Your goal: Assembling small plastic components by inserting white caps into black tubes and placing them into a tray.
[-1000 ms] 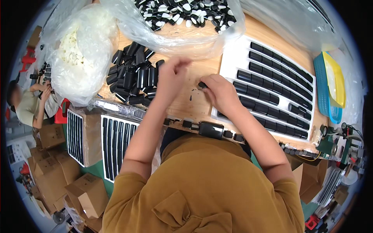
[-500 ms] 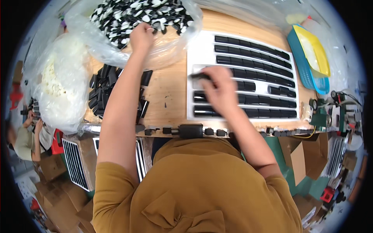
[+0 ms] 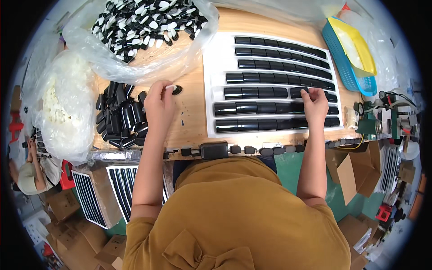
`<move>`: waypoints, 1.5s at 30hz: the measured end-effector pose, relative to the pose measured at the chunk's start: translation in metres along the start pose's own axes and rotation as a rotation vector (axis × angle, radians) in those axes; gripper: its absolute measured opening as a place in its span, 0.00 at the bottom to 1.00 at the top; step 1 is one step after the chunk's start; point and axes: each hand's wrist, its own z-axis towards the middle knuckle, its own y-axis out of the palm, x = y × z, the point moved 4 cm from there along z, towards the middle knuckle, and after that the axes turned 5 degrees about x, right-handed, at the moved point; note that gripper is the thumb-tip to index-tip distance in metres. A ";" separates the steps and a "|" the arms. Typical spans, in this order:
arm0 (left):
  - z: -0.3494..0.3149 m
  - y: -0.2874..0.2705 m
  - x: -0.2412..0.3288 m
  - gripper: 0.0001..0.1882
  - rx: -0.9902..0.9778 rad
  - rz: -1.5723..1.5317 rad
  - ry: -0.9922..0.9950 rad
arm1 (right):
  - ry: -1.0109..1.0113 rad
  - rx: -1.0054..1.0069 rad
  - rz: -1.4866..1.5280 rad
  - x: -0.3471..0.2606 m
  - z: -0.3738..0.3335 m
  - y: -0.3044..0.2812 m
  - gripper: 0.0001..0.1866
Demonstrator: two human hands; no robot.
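Observation:
My left hand (image 3: 158, 105) is above the bare wood between the clear bag and the tray, fingers pinched on a small white oval piece (image 3: 170, 87). Right beside its fingertips is a black oval piece (image 3: 178, 90); whether the hand also grips it I cannot tell. Over the right half of the white tray (image 3: 216, 54), my right hand (image 3: 316, 105) has its thumb and fingers closed on a glossy black rectangular block (image 3: 297, 93) in a row of similar blocks. A short gap lies just left of that block. Several rows of black blocks fill the tray's slots.
An opened clear bag (image 3: 135, 69) of black and white oval pieces lies at the far left. Loose black blocks (image 3: 120, 110) are heaped nearer me. Beyond the tray stand a blue basket (image 3: 342, 58) and yellow container (image 3: 371, 63). Black parts (image 3: 213, 150) line the table's front edge.
My left hand has come out of the bag toward me with a small oval piece. My right hand has moved right across the tray, and the black block it carried is now in a row.

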 end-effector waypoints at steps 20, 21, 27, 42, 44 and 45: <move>-0.047 0.024 0.001 0.08 0.013 0.073 0.175 | -0.378 0.043 -0.129 -0.068 -0.053 0.036 0.25; -0.047 0.023 0.000 0.08 0.024 0.090 0.190 | -0.382 0.009 -0.100 -0.068 -0.053 0.037 0.25; -0.046 0.028 0.004 0.07 0.022 0.061 0.194 | -0.099 0.201 0.353 -0.001 0.004 0.007 0.20; -0.043 0.031 0.002 0.09 0.024 0.066 0.217 | -0.026 0.165 0.363 -0.004 0.003 0.005 0.14; -0.042 0.030 -0.001 0.09 0.013 0.080 0.197 | -0.011 -0.010 0.381 -0.021 -0.008 0.014 0.12; -0.042 0.031 -0.001 0.09 0.011 0.075 0.200 | -0.003 -0.096 0.418 -0.025 -0.012 0.019 0.12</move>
